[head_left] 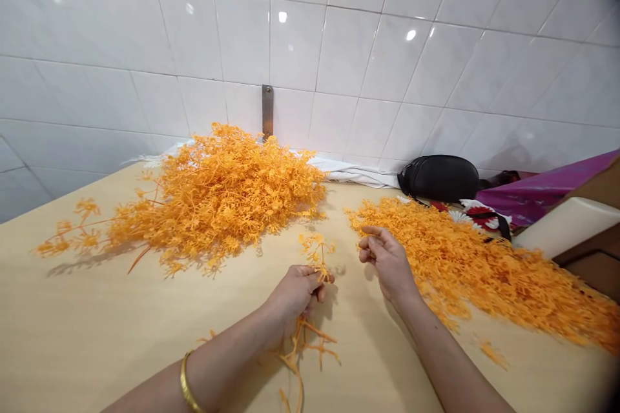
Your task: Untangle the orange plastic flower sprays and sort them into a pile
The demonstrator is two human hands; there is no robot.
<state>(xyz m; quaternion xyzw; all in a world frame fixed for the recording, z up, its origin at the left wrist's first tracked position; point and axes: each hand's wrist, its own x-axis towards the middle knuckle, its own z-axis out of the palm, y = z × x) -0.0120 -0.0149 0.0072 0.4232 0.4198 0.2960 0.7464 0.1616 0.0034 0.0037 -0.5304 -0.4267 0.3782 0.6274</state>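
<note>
My left hand (303,290) pinches an orange artificial flower sprig (317,248). Its small branched tips stand up above my fingers, and a stem with bare side branches (296,355) hangs below the hand. My right hand (385,261) is to the right of the sprig, apart from it, with thumb and fingers drawn together; whether a small piece is between them I cannot make out. Just beyond that hand spreads a low heap of loose orange pieces (450,255). A large bushy pile of orange sprigs (232,193) lies at the back left, some stems sticking out to the left.
A black case (438,177) sits by the tiled wall (300,39), near red and white flowers (484,216). A white roll (566,226) and purple sheet (542,187) are at the right. White cloth (356,171) lines the table's (145,316) back edge.
</note>
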